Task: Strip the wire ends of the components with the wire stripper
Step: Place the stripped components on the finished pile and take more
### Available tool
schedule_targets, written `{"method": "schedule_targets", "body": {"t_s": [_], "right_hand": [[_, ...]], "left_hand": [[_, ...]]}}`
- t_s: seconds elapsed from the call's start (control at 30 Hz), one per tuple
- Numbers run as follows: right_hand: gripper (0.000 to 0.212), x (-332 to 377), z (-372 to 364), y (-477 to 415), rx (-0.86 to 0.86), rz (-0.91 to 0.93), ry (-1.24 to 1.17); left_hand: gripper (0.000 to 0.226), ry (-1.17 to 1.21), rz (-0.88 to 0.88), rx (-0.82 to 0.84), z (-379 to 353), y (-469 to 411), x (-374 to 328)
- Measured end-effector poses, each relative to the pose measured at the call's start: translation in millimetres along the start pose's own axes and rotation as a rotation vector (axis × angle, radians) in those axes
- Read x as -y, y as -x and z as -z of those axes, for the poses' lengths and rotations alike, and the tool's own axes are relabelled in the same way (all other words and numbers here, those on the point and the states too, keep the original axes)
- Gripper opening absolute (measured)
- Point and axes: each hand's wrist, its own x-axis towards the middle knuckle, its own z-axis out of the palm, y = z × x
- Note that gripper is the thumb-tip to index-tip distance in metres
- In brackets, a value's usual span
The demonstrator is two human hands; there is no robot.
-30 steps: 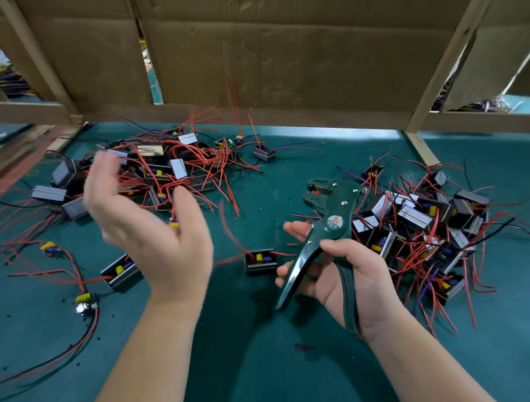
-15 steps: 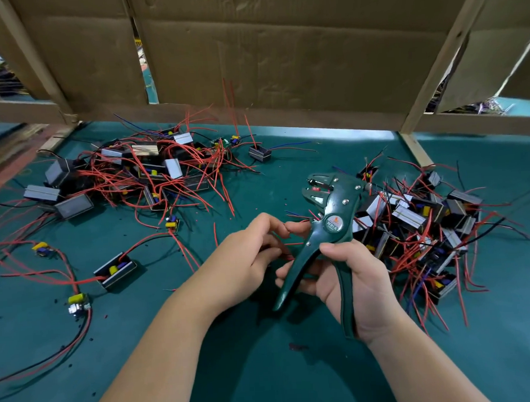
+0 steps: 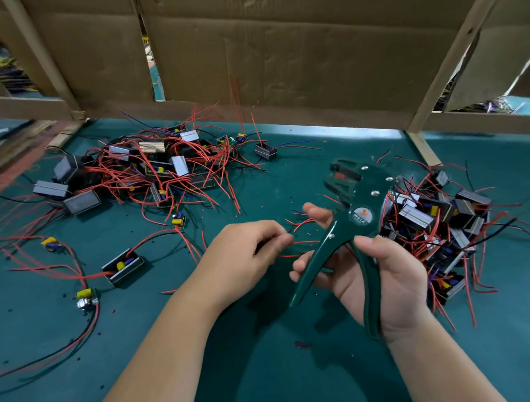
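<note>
Evidently the job is midway at best. The person's right hand wraps the green wire stripper near the middle of the bench, thumb over one handle and fingers behind the other. Its grip is closed round the tool while the handles themselves stand spread, so no squeeze looks under way. Just to the left, the left hand has its fingers curled, its grip pinching a red wire that runs right toward the tool but has not reached its head; the component it belongs to is hidden. One heap of components lies far left, a second heap sits just behind the right hand, and a few strays lie near left. Tiny red flecks scattered on the bench look like shed insulation, which suggests some ends are done; which heap is finished cannot be told, and many wires seem left
</note>
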Motion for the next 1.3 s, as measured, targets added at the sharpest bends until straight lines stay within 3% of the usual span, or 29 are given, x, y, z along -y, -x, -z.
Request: {"method": "schedule_targets", "body": {"t_s": [0.1, 0.2, 0.33, 0.43, 0.6, 0.83, 1.3], "right_hand": [[0.074, 14, 6, 3, -0.015, 0.054, -0.013], [0.065, 30, 13, 5, -0.049, 0.078, -0.014], [0.050, 32, 14, 1, -0.199, -0.054, 0.062], [0.052, 19, 7, 0, -0.175, -0.272, 0.132], [0.060, 5, -1, 5, 0.108, -0.453, 0.037], [0.047, 3, -3, 6, 0.184, -0.477, 0.061], [0.041, 2, -4, 6, 0.171, -0.474, 0.151]], "left_hand": [[0.019, 0.126, 0.076, -0.075, 3, -1, 1], [0.026, 0.424, 0.176, -0.134, 11, -3, -1], [0.030, 0.755, 0.142, -0.157, 23, -3, -9], [0.030, 0.700, 0.087, -0.121, 26, 0, -10], [0.027, 0.517, 0.080, 0.029, 22, 2, -10], [0.022, 0.241, 0.046, 0.047, 24, 6, -3], [0.023, 0.290, 0.056, 0.069, 34, 8, -4]]}}
